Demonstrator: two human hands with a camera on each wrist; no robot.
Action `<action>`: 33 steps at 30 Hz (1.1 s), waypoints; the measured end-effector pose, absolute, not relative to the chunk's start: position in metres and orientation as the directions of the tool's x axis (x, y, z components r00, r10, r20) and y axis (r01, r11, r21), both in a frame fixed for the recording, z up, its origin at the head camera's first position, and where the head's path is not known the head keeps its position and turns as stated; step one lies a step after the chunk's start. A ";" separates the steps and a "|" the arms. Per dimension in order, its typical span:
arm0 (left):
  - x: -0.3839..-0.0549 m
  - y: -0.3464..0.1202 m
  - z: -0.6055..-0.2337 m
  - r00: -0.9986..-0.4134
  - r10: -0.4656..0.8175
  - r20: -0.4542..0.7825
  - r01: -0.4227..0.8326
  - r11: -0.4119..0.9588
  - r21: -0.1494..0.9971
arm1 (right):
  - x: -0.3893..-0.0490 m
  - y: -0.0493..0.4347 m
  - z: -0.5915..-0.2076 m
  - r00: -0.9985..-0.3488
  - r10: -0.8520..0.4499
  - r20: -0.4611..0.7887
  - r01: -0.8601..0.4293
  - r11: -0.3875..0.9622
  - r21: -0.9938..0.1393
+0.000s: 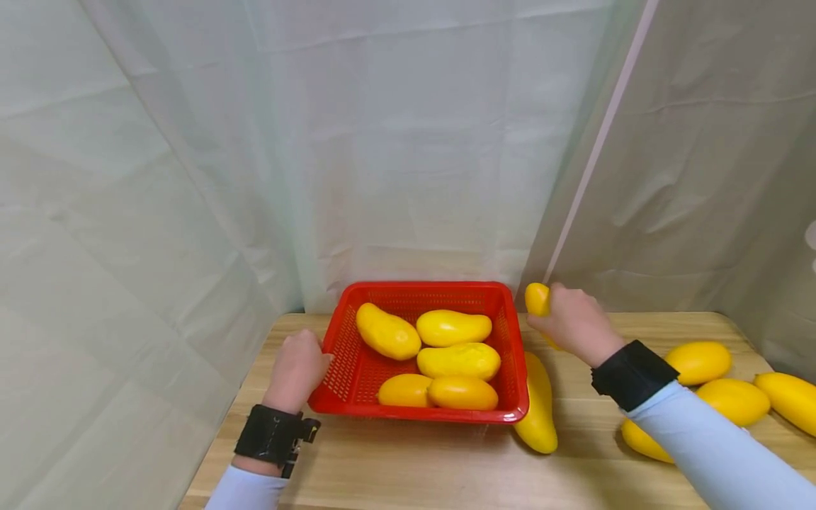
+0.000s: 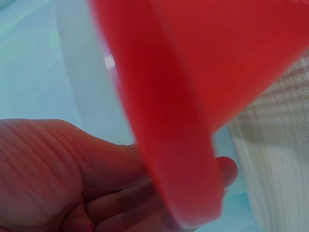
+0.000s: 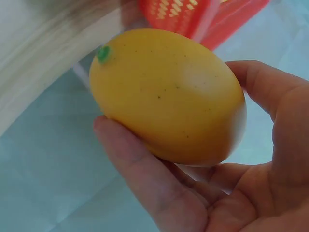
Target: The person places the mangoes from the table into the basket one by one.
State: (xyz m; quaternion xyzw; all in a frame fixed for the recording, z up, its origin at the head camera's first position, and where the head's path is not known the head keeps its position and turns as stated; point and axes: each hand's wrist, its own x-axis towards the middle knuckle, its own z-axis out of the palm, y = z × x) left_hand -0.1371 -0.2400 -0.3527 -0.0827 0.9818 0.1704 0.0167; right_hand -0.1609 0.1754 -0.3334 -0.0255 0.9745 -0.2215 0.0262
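Note:
My left hand grips the left rim of a red plastic basket, its thumb and fingers on either side of the rim in the left wrist view. Inside the basket lie several yellow mangoes. To the right of the basket, my right hand holds another mango above the table. The right wrist view shows its green stem end and small dark specks, with thumb and fingers curled round it. One more mango lies on the table against the basket's right side, partly hidden by the rim.
More mangoes lie on the wooden table at the right, some partly hidden by my right forearm. Pale sheeting hangs behind the table and along both sides.

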 end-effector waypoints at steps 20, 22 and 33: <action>-0.138 -0.240 -0.354 -0.981 -0.170 -0.091 -0.190 0.926 0.327 | -0.166 0.101 -0.322 -0.990 -0.131 0.059 -0.142 0.829 -0.541; -0.138 -0.240 -0.354 -0.980 -0.173 -0.096 -0.195 0.925 0.327 | -0.166 0.094 -0.323 -0.988 -0.138 0.068 -0.153 0.830 -0.536; -0.136 -0.243 -0.353 -0.976 -0.190 -0.107 -0.215 0.925 0.313 | -0.168 0.051 -0.322 -0.980 -0.193 0.047 -0.185 0.807 -0.560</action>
